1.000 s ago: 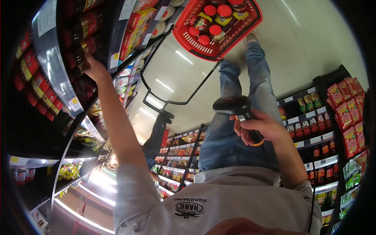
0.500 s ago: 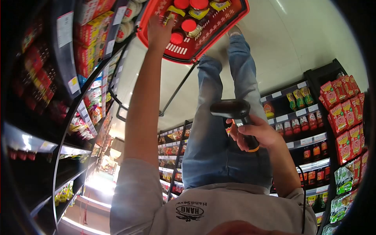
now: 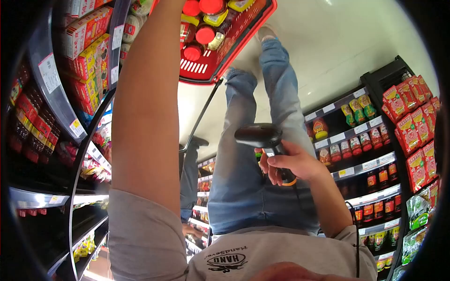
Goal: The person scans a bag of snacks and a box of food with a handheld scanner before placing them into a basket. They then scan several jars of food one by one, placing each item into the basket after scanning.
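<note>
- Red basket [image 3: 199, 70] at top of view, by the feet: packed with red-lidded jars [image 3: 205, 35] and yellow-capped bottles [image 3: 216, 18].
- Left arm [image 3: 140, 117] stretched to basket; left hand out of frame, grip cannot be told.
- Right hand [image 3: 286, 164] clenched round barcode scanner [image 3: 255, 136], over thighs.

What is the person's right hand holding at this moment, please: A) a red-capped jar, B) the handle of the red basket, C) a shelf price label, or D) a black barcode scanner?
D: the right hand is closed round the grip of the black barcode scanner, held in front of the legs and well apart from the red basket on the floor.
</note>
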Demonstrator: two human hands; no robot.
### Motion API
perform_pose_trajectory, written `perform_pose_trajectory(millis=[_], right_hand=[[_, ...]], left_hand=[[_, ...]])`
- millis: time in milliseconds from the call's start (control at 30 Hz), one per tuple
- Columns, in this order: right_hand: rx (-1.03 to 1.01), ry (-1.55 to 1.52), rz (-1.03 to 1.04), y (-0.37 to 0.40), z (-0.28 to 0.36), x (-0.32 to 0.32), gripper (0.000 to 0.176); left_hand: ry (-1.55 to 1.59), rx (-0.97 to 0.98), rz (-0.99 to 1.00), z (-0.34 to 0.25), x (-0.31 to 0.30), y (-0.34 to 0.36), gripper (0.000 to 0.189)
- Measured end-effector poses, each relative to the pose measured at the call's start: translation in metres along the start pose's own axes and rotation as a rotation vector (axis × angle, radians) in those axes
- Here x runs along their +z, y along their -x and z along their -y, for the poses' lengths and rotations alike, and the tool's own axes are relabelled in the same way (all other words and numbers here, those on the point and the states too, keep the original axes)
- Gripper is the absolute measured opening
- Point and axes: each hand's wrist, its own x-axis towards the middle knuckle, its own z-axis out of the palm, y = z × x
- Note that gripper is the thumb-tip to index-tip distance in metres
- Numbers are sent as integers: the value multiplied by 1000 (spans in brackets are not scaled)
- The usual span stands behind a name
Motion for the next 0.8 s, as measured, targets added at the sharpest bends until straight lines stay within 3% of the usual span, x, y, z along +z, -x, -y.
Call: perform_pose_trajectory(millis=[33, 67, 100, 167, 267, 367, 500, 567, 633, 700, 733, 767, 800], right_hand=[[-19, -7, 16, 1, 0, 0, 38], [-35, -1, 26, 2, 0, 1, 39], [-45, 12, 29, 4, 0, 3, 39], [-59, 34, 11, 10, -1, 9, 41], [-80, 78, 15, 16, 8, 19, 43], [-92, 89, 7, 22, 15, 35, 44], [-158, 156, -12, 25, 32, 59, 44], [-237, 199, -37, 22, 46, 70, 45], [-342, 166, -99, 13, 67, 87, 43], [-442, 117, -24, 1, 93, 102, 42], [-451, 153, -31, -3, 105, 114, 42], [-463, 187, -36, -6, 117, 127, 41], [-474, 246, -72, -11, 127, 139, 36]], left_hand=[[124, 36, -18, -3, -4, 3, 70], [-22, 284, -160, 14, -1, -1, 71], [-597, -3, 145, 76, 32, -62, 76], [-185, -38, -183, 7, -14, 24, 74], [-239, -27, -197, 48, -37, 45, 91], [-154, 57, -231, 64, -68, 88, 87], [28, 32, -203, 67, -109, 155, 78], [284, -11, -157, 77, -118, 185, 76], [349, -140, -112, 86, -128, 212, 71], [886, -506, 85, 78, -142, 244, 67], [989, -552, 95, 83, -142, 258, 63], [1070, -603, 154, 90, -143, 270, 48], [1139, -629, 165, 94, -143, 282, 48]])
